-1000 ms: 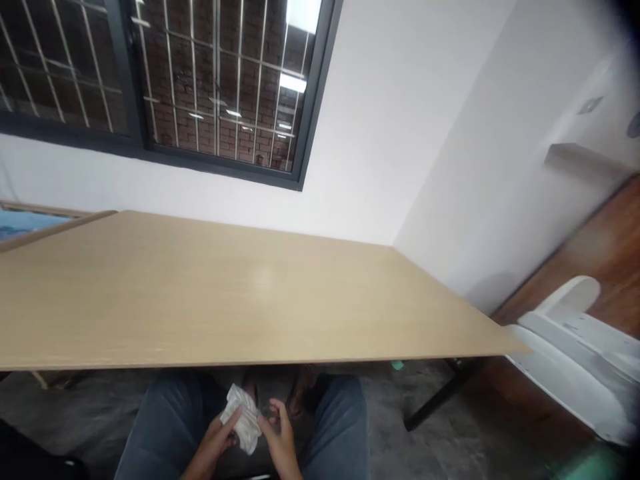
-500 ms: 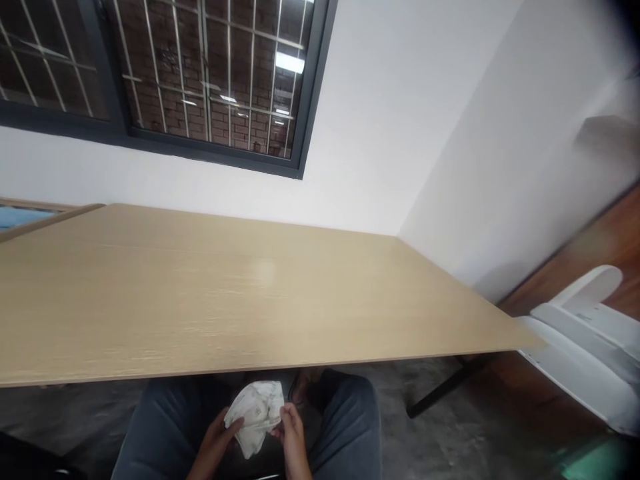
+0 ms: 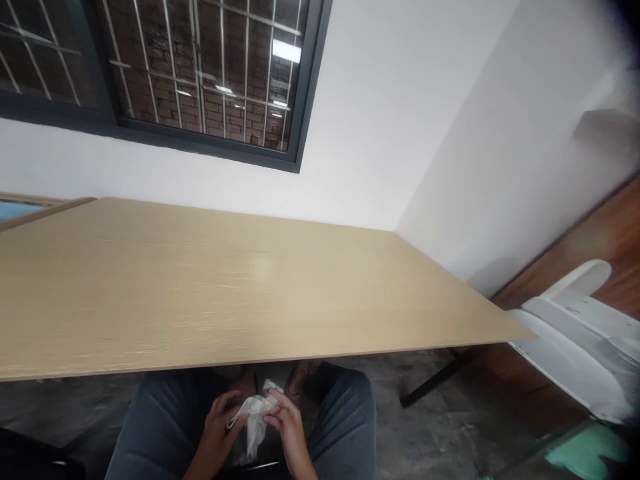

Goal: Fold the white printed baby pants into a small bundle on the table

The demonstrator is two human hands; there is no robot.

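A crumpled white cloth (image 3: 255, 427) hangs between my hands, above my lap and below the table's front edge. Its exact kind is hard to make out. My left hand (image 3: 219, 423) pinches its left side, where a thin pale edge or cord shows by the thumb. On the other side, my right hand (image 3: 289, 421) grips the cloth between thumb and fingers, and a bunched part sticks up behind those fingers. The lower end droops loosely between my knees.
Before me stretches a light wooden table (image 3: 225, 287), its front edge just over my knees. A white chair (image 3: 565, 353) stands at the right, near a dark table leg (image 3: 430, 381). Something green (image 3: 585, 450) lies low at the right. A barred window (image 3: 210, 73) is behind.
The cloth was spread wider between my hands and is now bunched and drooping. Both hands have turned, with their fingers higher on it. The view has shifted slightly.
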